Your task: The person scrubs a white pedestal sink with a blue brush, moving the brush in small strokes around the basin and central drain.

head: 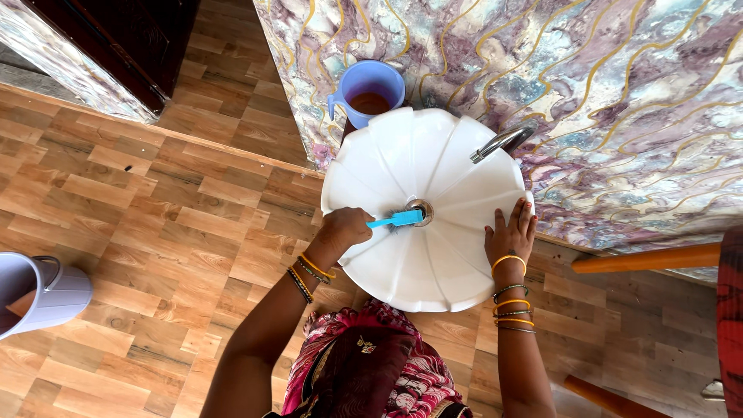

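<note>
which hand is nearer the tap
Right. The right hand rests flat on the basin rim just below the tap. The left hand grips a blue brush at the opposite rim, farther away.

I see basin (433, 263) glossy white plastic | brush (395, 220) over it smooth blue plastic | tap (503, 142) above basin shiny metal | floor (155, 224) left of basin wood-look, matt

White basin (433, 267), blue brush (396, 220)

Left hand (346, 230) brushes sink (387, 155) — drain.
</note>
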